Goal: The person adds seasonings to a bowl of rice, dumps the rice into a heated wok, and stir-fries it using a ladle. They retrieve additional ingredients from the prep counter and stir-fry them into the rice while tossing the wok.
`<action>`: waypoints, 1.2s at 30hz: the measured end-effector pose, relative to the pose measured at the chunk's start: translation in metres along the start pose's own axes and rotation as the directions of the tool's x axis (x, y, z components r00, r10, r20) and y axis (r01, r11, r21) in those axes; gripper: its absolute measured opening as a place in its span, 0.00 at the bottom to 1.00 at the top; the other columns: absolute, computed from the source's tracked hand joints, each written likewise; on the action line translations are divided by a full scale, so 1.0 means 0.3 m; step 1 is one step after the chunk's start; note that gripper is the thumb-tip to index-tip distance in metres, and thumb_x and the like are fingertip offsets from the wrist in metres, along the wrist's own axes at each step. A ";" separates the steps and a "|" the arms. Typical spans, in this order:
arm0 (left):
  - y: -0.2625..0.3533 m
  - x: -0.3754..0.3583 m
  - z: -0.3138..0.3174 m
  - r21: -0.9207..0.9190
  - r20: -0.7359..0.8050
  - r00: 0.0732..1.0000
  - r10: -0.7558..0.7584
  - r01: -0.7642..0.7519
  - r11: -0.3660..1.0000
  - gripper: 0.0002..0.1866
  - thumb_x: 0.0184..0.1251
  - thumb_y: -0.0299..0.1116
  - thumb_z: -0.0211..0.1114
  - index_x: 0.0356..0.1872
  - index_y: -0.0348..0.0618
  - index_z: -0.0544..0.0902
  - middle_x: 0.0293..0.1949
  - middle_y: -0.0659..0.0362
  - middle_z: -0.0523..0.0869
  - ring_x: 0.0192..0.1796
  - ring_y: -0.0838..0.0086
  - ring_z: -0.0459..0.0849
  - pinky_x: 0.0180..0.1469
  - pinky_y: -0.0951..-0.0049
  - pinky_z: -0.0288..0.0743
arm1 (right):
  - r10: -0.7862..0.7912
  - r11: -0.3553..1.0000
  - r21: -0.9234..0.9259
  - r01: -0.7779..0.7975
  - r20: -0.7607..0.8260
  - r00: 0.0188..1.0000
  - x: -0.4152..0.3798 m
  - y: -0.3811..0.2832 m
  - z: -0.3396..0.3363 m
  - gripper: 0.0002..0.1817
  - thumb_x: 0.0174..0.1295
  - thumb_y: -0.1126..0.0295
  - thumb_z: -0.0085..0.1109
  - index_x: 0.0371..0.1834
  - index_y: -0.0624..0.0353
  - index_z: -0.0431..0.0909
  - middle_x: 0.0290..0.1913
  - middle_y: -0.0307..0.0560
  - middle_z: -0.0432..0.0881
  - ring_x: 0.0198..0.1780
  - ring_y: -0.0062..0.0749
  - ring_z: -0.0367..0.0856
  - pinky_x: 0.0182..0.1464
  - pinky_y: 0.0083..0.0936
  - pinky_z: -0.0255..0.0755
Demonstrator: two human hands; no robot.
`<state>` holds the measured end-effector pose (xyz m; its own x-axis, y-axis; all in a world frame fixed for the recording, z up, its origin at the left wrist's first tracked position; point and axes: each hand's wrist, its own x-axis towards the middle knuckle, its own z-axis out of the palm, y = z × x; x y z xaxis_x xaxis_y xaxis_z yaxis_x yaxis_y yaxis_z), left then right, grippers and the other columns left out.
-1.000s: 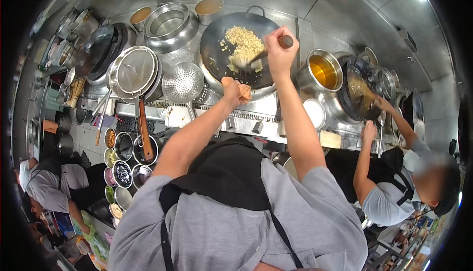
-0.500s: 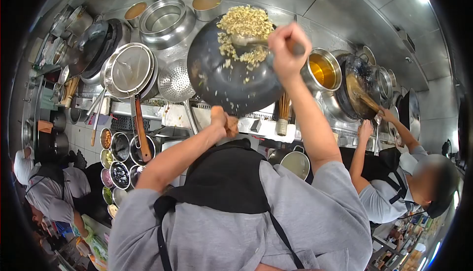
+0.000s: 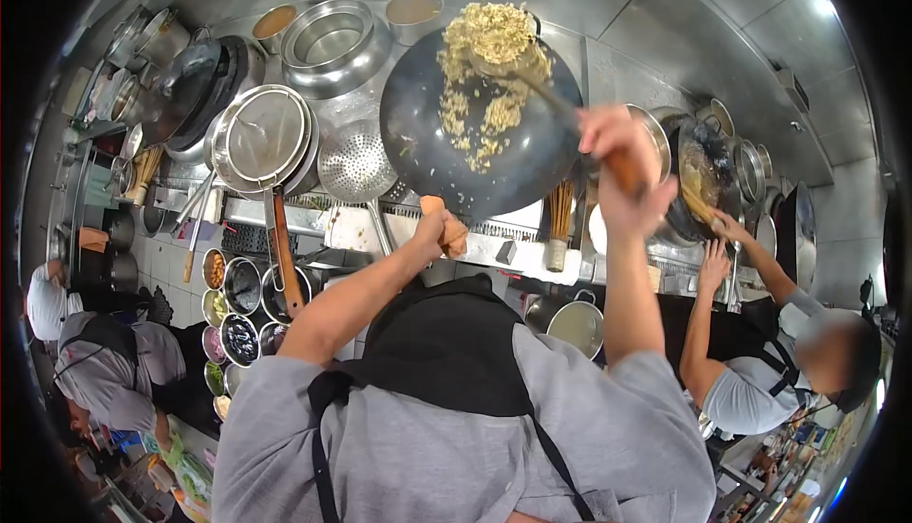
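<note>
Fried rice [image 3: 489,38] is heaped at the far side of a large dark wok [image 3: 427,133], with loose grains scattered down its middle. My left hand [image 3: 438,228] grips an orange-brown cloth [image 3: 454,240] at the wok's near rim; the cloth hides what is under it. To the right of the wok, my right hand [image 3: 622,167], slightly blurred, is closed round the wooden handle of a metal ladle [image 3: 551,95]. The ladle slants up to the left, and its bowl lies among the rice.
Left of the wok are a perforated skimmer [image 3: 356,160], mesh strainers [image 3: 258,138] and ingredient bowls [image 3: 242,285]. Right of it stand a bamboo brush [image 3: 559,228] and a metal pot [image 3: 655,133]. A co-worker [image 3: 760,361] works at another wok on the right.
My right hand has moved right and nearer to me, and the ladle's shaft now shows at a steeper slant. The rice has shifted in the wok. My left hand stays at the near rim.
</note>
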<state>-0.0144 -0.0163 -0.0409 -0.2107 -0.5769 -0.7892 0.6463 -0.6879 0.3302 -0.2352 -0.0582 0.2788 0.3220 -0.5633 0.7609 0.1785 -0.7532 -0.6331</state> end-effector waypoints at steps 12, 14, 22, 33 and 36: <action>0.181 0.113 0.214 0.238 0.166 0.973 0.163 -0.199 0.951 0.22 0.73 0.52 0.55 0.46 0.39 0.76 0.34 0.53 0.82 0.35 0.61 0.85 0.38 0.60 0.83 | 0.992 0.085 0.539 -0.838 0.034 0.122 -0.453 0.181 0.055 0.17 0.78 0.60 0.45 0.61 0.59 0.72 0.18 0.30 0.63 0.10 0.11 0.54 0.08 0.14 0.49; 0.201 0.044 0.137 0.325 0.256 0.966 0.032 -0.117 0.938 0.32 0.73 0.64 0.52 0.49 0.39 0.75 0.39 0.52 0.83 0.39 0.62 0.86 0.42 0.60 0.83 | 0.973 0.220 0.145 -0.965 -0.096 0.208 -0.478 0.164 0.025 0.21 0.75 0.57 0.50 0.63 0.58 0.70 0.20 0.38 0.71 0.12 0.22 0.67 0.12 0.23 0.61; 0.105 -0.190 0.048 -0.030 0.616 0.788 -0.004 0.028 0.999 0.27 0.77 0.55 0.51 0.62 0.43 0.71 0.58 0.42 0.80 0.56 0.54 0.83 0.62 0.50 0.76 | 0.794 -0.111 -0.817 -0.567 -0.415 0.444 -0.679 0.296 0.134 0.26 0.67 0.60 0.56 0.67 0.55 0.66 0.33 0.62 0.86 0.38 0.64 0.85 0.42 0.58 0.77; 0.096 -0.268 0.196 -0.073 0.556 0.793 0.248 -0.251 0.965 0.28 0.77 0.51 0.55 0.69 0.47 0.66 0.65 0.58 0.76 0.67 0.65 0.75 0.70 0.53 0.67 | 0.679 0.661 -0.245 -0.709 -0.208 0.704 -0.559 0.232 0.210 0.19 0.59 0.69 0.72 0.46 0.61 0.71 0.52 0.46 0.75 0.52 0.28 0.74 0.55 0.28 0.71; 0.109 -0.253 0.175 0.034 0.530 0.792 0.302 -0.376 0.926 0.28 0.77 0.49 0.56 0.71 0.50 0.64 0.65 0.58 0.76 0.68 0.65 0.74 0.67 0.52 0.71 | 0.821 0.564 0.183 -0.805 -0.222 0.525 -0.491 0.188 0.177 0.16 0.59 0.72 0.71 0.43 0.60 0.71 0.43 0.39 0.79 0.47 0.23 0.75 0.53 0.26 0.71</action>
<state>-0.0159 -0.0181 0.0570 -0.3604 -0.8985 -0.2508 0.6532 -0.4350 0.6198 -0.2232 0.0003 0.1233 0.1096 -0.9900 -0.0887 0.0115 0.0905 -0.9958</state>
